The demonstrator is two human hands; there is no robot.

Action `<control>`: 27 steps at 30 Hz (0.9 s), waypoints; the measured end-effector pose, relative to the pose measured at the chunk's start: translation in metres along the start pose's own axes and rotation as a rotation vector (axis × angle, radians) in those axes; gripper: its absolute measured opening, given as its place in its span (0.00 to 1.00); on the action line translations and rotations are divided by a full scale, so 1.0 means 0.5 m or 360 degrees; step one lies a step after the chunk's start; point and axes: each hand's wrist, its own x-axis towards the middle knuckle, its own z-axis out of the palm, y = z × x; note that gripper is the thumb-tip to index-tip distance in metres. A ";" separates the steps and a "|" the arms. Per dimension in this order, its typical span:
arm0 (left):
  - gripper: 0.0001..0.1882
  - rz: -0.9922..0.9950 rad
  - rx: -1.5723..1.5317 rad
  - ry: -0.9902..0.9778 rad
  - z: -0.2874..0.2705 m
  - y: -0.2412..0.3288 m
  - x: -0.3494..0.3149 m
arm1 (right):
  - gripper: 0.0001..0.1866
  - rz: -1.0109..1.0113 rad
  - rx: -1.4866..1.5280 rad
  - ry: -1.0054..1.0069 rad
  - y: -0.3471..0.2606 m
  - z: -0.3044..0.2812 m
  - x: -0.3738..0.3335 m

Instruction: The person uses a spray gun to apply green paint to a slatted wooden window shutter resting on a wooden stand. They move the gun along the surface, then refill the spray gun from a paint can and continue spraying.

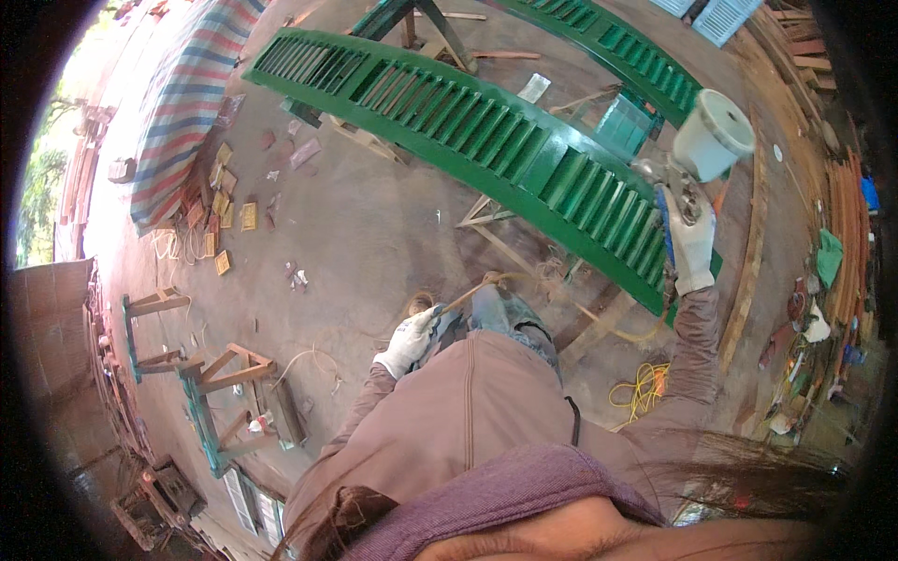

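My right hand (694, 251), in a white work glove with blue on it, is closed around a metal paint spray gun (688, 194). A whitish paint cup (706, 148) sits on top of the gun. Below the gun lies a long green louvered shutter panel (531, 174), raised off the floor, its surface glossy. In a similar glove, my left hand (409, 342) is closed on a thin yellowish hose (460, 299) beside my left hip. The hose runs past my legs toward the right. Whether the gun touches the panel, I cannot tell.
Another green louvered panel (617, 45) lies farther off. Wooden sawhorses (236, 367) stand at left, near a striped tarp (192, 98) and small yellowish blocks (249, 217). Coiled yellow cord (644, 388) lies on the floor at right, with stacked timber (847, 220) beyond.
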 end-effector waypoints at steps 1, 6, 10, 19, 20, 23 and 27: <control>0.21 -0.0027 -0.0014 0.0017 -0.006 0.012 -0.002 | 0.20 0.0262 0.0359 -0.0027 -0.039 -0.007 -0.001; 0.18 -0.0100 -0.0051 0.0127 -0.002 0.001 -0.032 | 0.15 0.0041 0.0233 -0.0222 -0.004 -0.011 -0.034; 0.15 -0.0105 0.0055 0.0209 0.004 -0.035 -0.042 | 0.17 0.0532 0.0840 -0.0676 -0.025 -0.006 -0.088; 0.15 -0.0254 -0.0541 0.0308 -0.064 -0.069 -0.054 | 0.18 0.0483 0.0804 -0.0164 -0.134 0.126 -0.042; 0.15 -0.0279 -0.0804 0.0267 -0.081 -0.074 -0.054 | 0.18 0.0555 0.0892 -0.0232 -0.150 0.143 -0.040; 0.16 -0.0255 -0.1529 -0.0081 -0.187 0.001 -0.052 | 0.17 0.0692 0.1015 -0.0345 -0.252 0.211 -0.062; 0.16 -0.0091 -0.1870 -0.0283 -0.320 0.115 -0.010 | 0.23 0.0610 0.1477 -0.0512 -0.410 0.378 -0.094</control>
